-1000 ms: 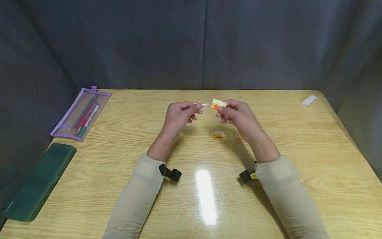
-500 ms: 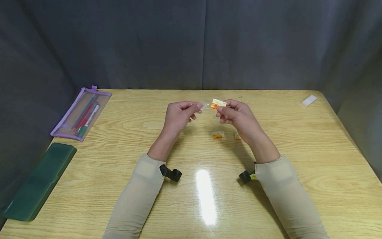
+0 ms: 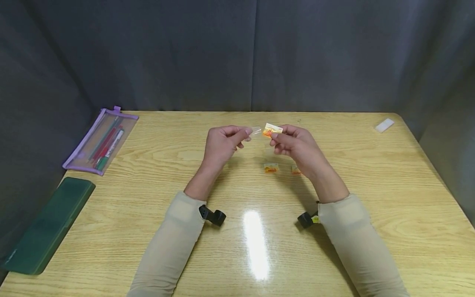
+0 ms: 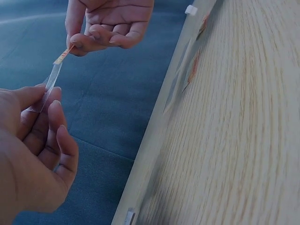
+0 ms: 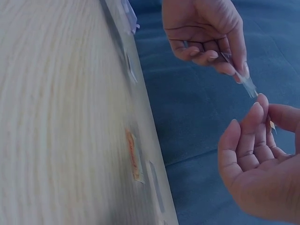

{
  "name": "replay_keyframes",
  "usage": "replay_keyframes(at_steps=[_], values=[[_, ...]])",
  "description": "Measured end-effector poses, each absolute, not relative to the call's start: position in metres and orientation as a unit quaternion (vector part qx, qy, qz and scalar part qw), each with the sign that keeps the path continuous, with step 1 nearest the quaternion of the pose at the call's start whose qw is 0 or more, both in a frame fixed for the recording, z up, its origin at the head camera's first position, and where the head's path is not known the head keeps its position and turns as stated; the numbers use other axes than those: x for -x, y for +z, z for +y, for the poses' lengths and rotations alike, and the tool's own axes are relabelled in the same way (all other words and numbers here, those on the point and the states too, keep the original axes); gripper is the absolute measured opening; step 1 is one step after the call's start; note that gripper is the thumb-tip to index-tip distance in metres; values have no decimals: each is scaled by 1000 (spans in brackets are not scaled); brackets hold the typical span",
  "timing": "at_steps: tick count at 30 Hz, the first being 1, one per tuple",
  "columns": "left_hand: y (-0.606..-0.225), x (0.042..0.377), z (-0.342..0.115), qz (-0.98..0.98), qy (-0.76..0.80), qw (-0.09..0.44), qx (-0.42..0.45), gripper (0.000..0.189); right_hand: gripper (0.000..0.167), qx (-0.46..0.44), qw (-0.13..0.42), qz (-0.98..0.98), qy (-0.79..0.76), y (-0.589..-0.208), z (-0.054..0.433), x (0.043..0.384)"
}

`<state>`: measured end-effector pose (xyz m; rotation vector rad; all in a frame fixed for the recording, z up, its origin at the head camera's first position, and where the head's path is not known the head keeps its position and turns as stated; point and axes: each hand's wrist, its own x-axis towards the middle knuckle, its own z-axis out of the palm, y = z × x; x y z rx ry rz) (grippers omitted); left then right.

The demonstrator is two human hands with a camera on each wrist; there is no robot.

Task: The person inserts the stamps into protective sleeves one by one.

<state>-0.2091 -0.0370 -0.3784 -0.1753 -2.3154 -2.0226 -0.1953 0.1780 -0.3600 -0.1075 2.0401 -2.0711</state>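
My left hand (image 3: 222, 142) pinches a small piece of clear plastic film (image 3: 256, 131) between thumb and forefinger, above the table. Facing it, my right hand (image 3: 298, 144) pinches a small orange, yellow and white printed card (image 3: 272, 129). In the left wrist view the card (image 4: 62, 56) meets the end of the clear film (image 4: 53, 77); whether it lies inside the film I cannot tell. Two similar orange pieces lie below on the table, one orange piece (image 3: 271, 168) in full view and the other orange piece (image 3: 295, 169) partly covered by my right hand.
A purple-edged mesh pouch (image 3: 102, 142) holding several pens lies at the far left. Nearer on that side is a dark green case (image 3: 50, 225). A small white block (image 3: 384, 125) sits at the table's far right corner. Dark curtains (image 3: 178, 57) enclose the table (image 3: 148, 231).
Both hands stay almost in place. The printed card has shifted very slightly to the right and the clear film has tilted a little; both hands keep their pinch.
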Motion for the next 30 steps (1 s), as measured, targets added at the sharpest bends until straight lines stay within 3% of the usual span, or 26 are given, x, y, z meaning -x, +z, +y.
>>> replay_keyframes(at_steps=[30], values=[[-379,209,-38,-754,-654,24,57,26,9,34,146,714,-684,-362,177,197]])
